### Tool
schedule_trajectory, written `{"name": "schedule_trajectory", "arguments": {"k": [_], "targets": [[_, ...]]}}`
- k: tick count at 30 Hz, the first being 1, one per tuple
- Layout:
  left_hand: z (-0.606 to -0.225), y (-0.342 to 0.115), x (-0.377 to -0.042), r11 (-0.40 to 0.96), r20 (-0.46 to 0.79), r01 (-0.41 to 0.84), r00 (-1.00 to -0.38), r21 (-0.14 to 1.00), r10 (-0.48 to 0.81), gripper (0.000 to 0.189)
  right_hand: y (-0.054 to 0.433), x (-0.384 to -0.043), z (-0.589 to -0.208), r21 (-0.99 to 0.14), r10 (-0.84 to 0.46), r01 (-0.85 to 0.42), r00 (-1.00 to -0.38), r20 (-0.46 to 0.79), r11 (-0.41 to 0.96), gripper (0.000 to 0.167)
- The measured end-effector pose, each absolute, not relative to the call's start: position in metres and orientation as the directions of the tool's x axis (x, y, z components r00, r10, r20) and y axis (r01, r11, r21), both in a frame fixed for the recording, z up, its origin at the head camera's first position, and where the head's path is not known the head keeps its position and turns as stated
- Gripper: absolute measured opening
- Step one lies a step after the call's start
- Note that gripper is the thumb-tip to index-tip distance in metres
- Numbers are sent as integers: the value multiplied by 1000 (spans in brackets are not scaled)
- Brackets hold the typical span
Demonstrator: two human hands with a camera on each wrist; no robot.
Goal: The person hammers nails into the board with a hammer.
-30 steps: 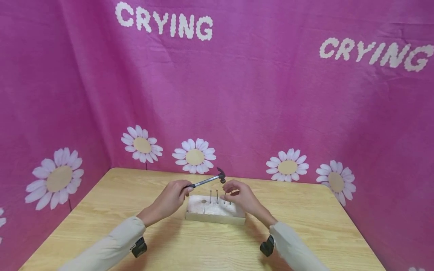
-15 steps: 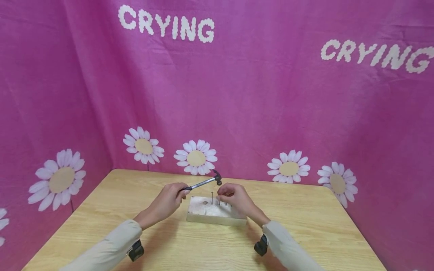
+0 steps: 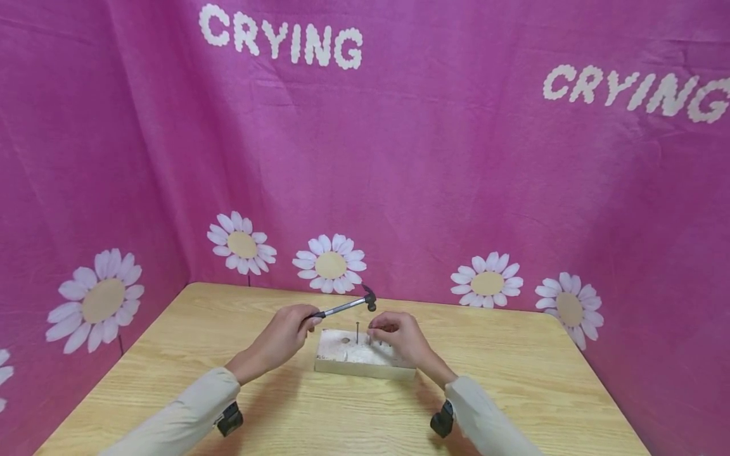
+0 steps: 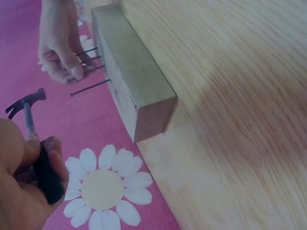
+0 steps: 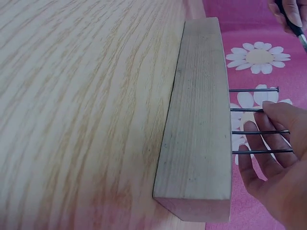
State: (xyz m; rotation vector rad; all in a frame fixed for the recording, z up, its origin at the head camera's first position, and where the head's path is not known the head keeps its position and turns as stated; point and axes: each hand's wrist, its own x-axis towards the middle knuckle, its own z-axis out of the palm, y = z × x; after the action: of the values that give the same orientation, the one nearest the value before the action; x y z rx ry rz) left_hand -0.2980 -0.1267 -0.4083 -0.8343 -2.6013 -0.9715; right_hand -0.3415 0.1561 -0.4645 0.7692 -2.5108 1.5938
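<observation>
My left hand (image 3: pixel 285 334) grips a claw hammer (image 3: pixel 344 306) by its black handle. The hammer's dark head is raised above and behind a pale wooden block (image 3: pixel 365 367). Several long nails stand upright in a row in the block's top. My right hand (image 3: pixel 403 335) pinches the upper end of the second nail (image 5: pixel 244 110) from the left between thumb and finger. The leftmost nail (image 4: pixel 90 88) stands free beside that thumb. In the right wrist view, the other fingers lie behind the remaining nails (image 5: pixel 259 132) on the right.
A light wood-grain table (image 3: pixel 342 418) carries the block. Left of the nails, the block's top has a small dark round spot (image 3: pixel 345 341). Pink cloth (image 3: pixel 410 158) with white daisies and lettering hangs behind the table and along both sides.
My right hand has moved left along the row, from near the right-hand nails to the second nail, and now pinches it. The hammer stays raised, shifted slightly.
</observation>
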Motion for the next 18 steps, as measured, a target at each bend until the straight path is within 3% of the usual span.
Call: {"name": "schedule_trajectory", "arguments": {"k": [5, 10, 16, 18], "targets": [[-410, -129, -298, 636, 364, 593, -805, 495, 468, 17, 155, -343, -467, -841, -372, -433, -876, 308, 324, 9], [-404, -126, -299, 600, 495, 620, -778, 506, 386, 11, 157, -343, -468, -839, -373, -439, -873, 314, 321, 12], [-403, -126, -300, 635, 342, 609, -792, 475, 505, 19, 156, -341, -463, -846, -370, -428, -877, 306, 317, 14], [-405, -125, -299, 637, 369, 616, -787, 463, 494, 17, 157, -344, -467, -845, -369, -428, -878, 304, 320, 13]]}}
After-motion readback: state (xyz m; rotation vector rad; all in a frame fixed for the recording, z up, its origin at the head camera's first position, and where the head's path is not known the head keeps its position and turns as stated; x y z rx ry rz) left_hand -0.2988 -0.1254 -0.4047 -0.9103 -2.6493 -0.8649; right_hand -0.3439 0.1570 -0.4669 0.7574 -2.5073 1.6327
